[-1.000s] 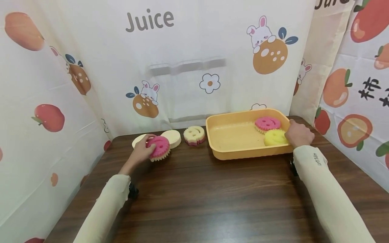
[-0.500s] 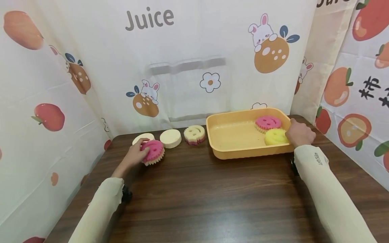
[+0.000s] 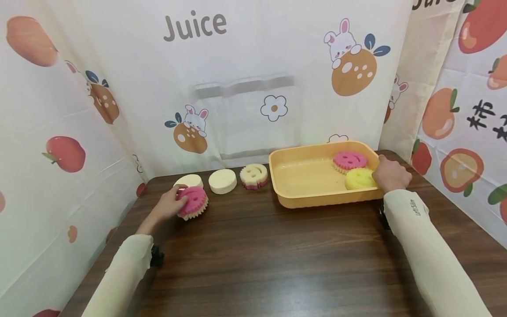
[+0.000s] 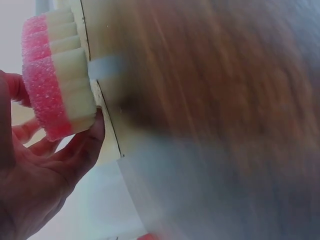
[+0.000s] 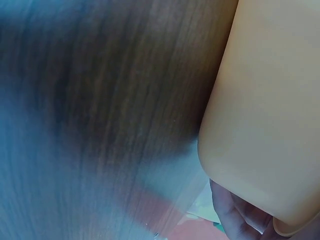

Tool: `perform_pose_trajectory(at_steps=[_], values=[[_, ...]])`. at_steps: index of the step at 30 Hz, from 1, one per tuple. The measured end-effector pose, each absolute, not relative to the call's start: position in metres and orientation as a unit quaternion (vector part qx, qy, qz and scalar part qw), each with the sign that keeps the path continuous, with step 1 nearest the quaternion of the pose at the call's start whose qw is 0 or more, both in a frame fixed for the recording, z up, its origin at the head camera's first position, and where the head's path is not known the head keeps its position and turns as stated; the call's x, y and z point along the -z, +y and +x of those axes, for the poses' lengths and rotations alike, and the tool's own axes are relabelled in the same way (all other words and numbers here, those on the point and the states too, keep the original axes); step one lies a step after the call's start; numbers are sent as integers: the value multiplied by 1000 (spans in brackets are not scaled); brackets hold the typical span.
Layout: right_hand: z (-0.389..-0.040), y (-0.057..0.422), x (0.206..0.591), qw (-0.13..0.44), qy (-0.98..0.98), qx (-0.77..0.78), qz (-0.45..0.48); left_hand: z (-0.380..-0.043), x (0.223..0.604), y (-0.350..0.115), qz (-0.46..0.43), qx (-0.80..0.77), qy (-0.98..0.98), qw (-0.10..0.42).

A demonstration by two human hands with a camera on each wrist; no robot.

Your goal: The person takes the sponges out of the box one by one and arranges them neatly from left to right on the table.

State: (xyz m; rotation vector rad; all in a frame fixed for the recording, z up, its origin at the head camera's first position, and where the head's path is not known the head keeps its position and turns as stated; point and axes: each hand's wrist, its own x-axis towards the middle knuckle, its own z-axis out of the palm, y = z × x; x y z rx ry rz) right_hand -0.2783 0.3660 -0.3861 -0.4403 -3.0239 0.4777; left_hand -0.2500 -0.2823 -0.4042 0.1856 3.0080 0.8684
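My left hand [image 3: 168,205] pinches a scalloped smiley-face sponge [image 3: 195,200] at the table's left side, pink on top and cream beneath. Thumb and fingers grip its edge, and in the left wrist view the two-layer side of the sponge [image 4: 55,75] shows clearly. Over on the right, my right hand [image 3: 392,175] grips the right end of a yellow plastic tray [image 3: 297,177]. Its fingers [image 5: 230,210] are against the tray's end wall, below the rim. Inside the tray, a pink smiley sponge [image 3: 348,160] lies behind a yellow smiley sponge [image 3: 358,178], both at the right end.
Along the back of the dark wooden table [image 3: 253,255] lie a plain cream round sponge [image 3: 222,181], another cream round [image 3: 190,179] partly behind the held sponge, and a cream-topped smiley sponge [image 3: 254,176] beside the tray. Fruit-printed cloth [image 3: 245,53] hangs behind and at both sides.
My left hand has moved left and nearer to me with the pink sponge, uncovering more of the plain cream rounds. My right hand and the tray stay nearly where they were.
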Motion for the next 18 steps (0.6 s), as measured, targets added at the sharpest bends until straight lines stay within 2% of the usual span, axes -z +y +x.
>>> perform_pose_trajectory(at_steps=[18], values=[[-279,369,390,29,-977,-154,-141,-248,407,-297,45,-248,968,17]])
